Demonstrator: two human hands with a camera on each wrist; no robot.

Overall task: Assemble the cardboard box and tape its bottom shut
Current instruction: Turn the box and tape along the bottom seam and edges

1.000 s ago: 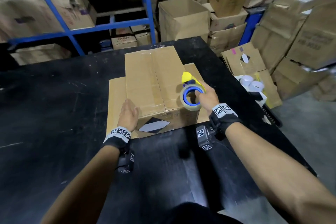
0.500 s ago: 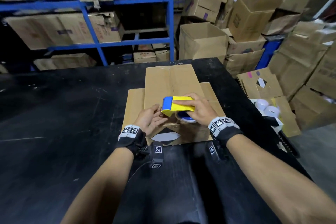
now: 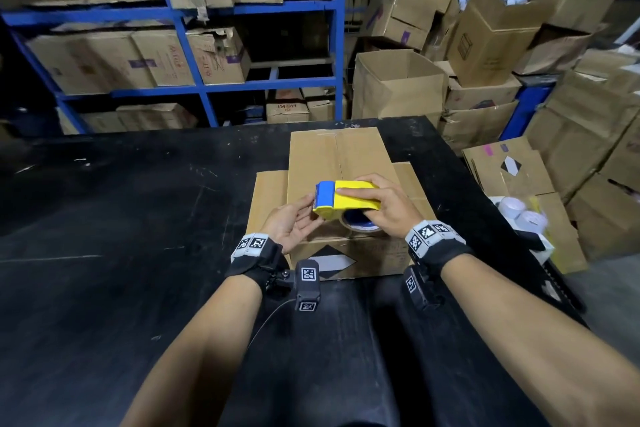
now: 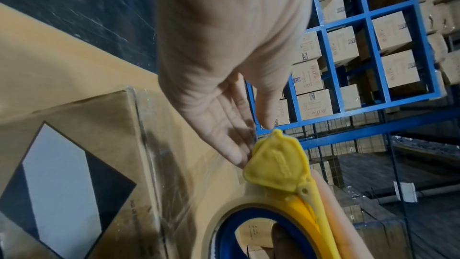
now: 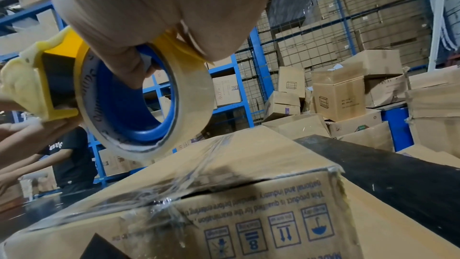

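Note:
The cardboard box (image 3: 337, 163) stands on the black table (image 3: 121, 218) with its taped seam facing up; clear tape (image 5: 206, 157) runs along the seam and over the near edge. My right hand (image 3: 388, 208) grips the yellow and blue tape dispenser (image 3: 349, 199) just above the box's near edge, thumb through the blue core of the tape roll (image 5: 149, 105). My left hand (image 3: 294, 225), palm up, pinches the dispenser's front end (image 4: 276, 166) between thumb and fingers. The tape's loose end is hidden.
A flat cardboard sheet (image 3: 266, 201) lies under the box. Blue shelving (image 3: 270, 83) full of cartons stands behind the table. Open and stacked boxes (image 3: 394, 80) crowd the right, with white tape rolls (image 3: 519, 211) beside the table. A person in a black shirt (image 5: 72, 155) stands beyond.
My left hand lifted off the box top and took the dispenser's front end. My right hand brought the dispenser from the box's right side to its near edge and laid it level.

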